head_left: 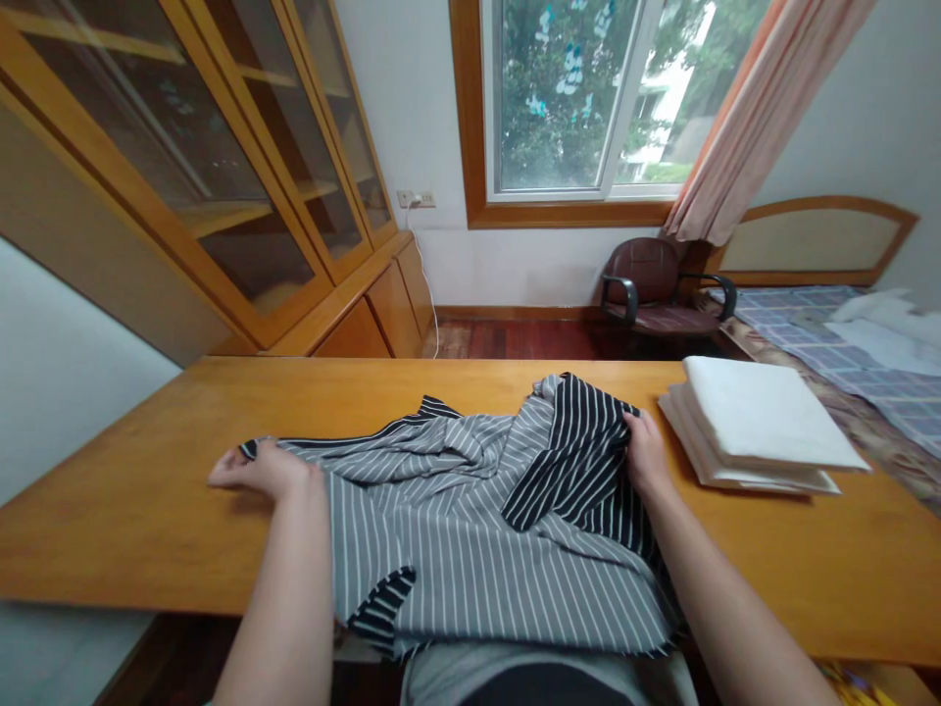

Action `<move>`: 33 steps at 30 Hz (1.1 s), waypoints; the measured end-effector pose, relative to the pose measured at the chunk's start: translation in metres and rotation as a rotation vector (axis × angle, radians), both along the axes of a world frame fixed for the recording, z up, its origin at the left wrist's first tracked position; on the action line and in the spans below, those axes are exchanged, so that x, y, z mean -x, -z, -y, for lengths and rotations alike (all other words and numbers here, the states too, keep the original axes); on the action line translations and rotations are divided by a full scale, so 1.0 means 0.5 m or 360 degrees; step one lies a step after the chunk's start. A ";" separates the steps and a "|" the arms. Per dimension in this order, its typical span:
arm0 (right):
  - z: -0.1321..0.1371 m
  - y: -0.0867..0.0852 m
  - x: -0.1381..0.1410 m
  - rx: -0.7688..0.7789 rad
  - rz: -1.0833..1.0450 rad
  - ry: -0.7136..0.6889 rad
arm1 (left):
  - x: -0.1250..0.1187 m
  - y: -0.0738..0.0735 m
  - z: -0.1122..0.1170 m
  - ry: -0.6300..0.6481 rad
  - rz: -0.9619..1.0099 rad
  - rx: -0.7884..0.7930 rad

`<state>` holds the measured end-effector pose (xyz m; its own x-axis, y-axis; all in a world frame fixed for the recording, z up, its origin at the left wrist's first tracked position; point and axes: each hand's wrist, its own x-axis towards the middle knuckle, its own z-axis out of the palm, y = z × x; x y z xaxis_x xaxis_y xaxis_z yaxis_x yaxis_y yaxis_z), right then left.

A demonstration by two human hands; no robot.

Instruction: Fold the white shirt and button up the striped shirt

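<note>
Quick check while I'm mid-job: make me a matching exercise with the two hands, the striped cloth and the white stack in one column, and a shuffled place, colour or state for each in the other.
Column one
1. left hand
2. white stack
3. striped cloth
4. right hand

Column two
a. grey and black with pale lines
b. gripping the cloth's right side
c. holding the cloth's left end
d. lying on the table, to the right of the cloth

Right pairs: 1-c, 2-d, 3-a, 4-b
</note>
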<state>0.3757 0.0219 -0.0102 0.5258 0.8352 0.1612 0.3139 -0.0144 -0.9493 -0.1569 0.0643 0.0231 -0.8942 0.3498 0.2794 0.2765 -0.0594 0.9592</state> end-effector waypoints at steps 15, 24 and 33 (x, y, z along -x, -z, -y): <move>-0.023 -0.060 0.091 -0.0403 0.1216 -0.0822 | -0.322 0.034 -0.059 0.1676 -0.1408 0.0480; -0.020 -0.011 0.088 0.0159 0.1584 -0.0990 | -0.350 0.097 -0.067 0.1735 -0.1715 0.0898; 0.010 -0.015 0.014 0.0717 0.1666 -0.0656 | -0.264 0.106 -0.072 0.1414 -0.1644 0.1090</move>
<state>0.3689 0.0171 -0.0025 -0.0035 1.0000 0.0010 0.9856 0.0037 -0.1691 -0.0247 0.1002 -0.0299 0.1479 0.9693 0.1962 0.9371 -0.2008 0.2855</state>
